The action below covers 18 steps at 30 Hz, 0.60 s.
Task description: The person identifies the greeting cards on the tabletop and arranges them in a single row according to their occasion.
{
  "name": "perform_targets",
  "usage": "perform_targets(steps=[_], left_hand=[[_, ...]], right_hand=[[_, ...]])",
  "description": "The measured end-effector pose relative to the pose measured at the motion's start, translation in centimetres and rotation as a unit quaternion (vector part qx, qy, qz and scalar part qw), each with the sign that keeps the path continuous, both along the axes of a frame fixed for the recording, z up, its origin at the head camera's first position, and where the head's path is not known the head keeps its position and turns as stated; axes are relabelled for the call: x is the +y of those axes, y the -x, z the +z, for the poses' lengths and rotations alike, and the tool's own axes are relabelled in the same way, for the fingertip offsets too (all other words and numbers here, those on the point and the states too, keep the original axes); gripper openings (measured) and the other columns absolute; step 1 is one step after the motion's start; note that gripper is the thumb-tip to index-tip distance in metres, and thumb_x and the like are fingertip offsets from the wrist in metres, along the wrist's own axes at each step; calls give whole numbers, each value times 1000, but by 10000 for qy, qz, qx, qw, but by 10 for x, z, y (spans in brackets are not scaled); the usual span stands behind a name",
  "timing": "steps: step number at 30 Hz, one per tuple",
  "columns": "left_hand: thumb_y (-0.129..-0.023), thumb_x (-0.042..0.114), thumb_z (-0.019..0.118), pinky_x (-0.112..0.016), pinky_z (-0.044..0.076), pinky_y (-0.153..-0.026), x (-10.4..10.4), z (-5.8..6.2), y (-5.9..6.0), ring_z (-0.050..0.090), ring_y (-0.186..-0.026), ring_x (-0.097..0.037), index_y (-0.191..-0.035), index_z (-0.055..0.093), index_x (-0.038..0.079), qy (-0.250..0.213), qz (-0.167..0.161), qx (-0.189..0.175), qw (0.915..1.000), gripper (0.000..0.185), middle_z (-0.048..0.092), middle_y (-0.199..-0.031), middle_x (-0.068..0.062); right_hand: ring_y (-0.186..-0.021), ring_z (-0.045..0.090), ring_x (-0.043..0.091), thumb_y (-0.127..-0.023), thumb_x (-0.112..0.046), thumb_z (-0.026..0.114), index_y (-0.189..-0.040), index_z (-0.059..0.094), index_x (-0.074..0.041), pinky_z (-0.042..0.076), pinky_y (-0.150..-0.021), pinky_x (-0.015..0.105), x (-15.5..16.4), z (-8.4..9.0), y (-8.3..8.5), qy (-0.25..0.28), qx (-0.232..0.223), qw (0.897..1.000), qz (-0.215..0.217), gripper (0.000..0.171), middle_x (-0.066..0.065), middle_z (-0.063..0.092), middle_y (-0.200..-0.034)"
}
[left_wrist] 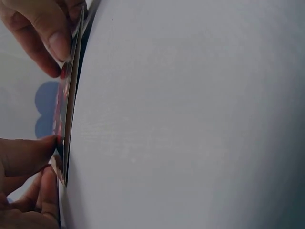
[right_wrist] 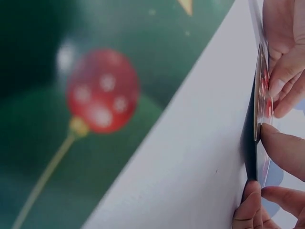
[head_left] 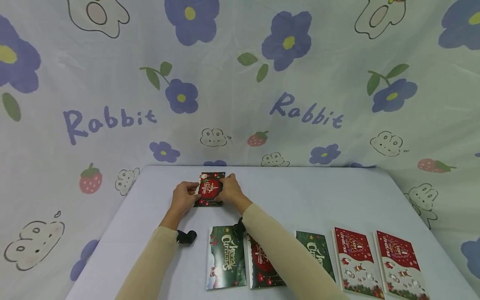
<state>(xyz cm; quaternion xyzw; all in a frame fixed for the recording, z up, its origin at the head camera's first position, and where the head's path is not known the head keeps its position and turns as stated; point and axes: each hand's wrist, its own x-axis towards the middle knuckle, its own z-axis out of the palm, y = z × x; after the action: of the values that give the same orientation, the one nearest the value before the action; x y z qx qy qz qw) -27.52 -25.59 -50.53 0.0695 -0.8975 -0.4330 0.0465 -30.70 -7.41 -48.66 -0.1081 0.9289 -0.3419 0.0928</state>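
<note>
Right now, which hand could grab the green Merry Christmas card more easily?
Probably the left hand: the right forearm lies across that row, and the green card sits toward the left. Both hands hold the dark card.

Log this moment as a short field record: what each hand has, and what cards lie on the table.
held card: dark Christmas card with red round emblem, at the far side of the table
left hand: pinches the card's left edge
right hand: pinches the card's right edge
near row: green Merry Christmas card, dark red-emblem card partly under the right sleeve, second green card, two red-and-white cards
card lift: wrist views show its edge raised off the table
backdrop: Rabbit-print cloth
</note>
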Motion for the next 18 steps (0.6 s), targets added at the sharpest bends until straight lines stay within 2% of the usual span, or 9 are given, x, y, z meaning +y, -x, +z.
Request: perform_targets(steps=[9, 18], left_hand=[[-88, -11, 76, -51, 50, -104, 0, 1, -1, 61, -118, -42, -133, 63, -12, -98, -17, -100, 9999, 47, 62, -129, -31], [-88, -12, 75, -51, 50, -104, 1, 4, -3, 61, -119, -43, -133, 63, -13, -5, -69, -127, 9999, 46, 61, -129, -31]], right_hand=[[-124, 56, 30, -77, -15, 96, -145, 60, 3, 48, -109, 39, 1, -1, 1, -28, -10, 10000, 35, 79, 19, 47, -138], [-120, 58, 29, -75, -14, 97, -142, 62, 4, 50, -106, 39, -1, -2, -1, -36, 108, 9999, 13, 78, 18, 48, -135]])
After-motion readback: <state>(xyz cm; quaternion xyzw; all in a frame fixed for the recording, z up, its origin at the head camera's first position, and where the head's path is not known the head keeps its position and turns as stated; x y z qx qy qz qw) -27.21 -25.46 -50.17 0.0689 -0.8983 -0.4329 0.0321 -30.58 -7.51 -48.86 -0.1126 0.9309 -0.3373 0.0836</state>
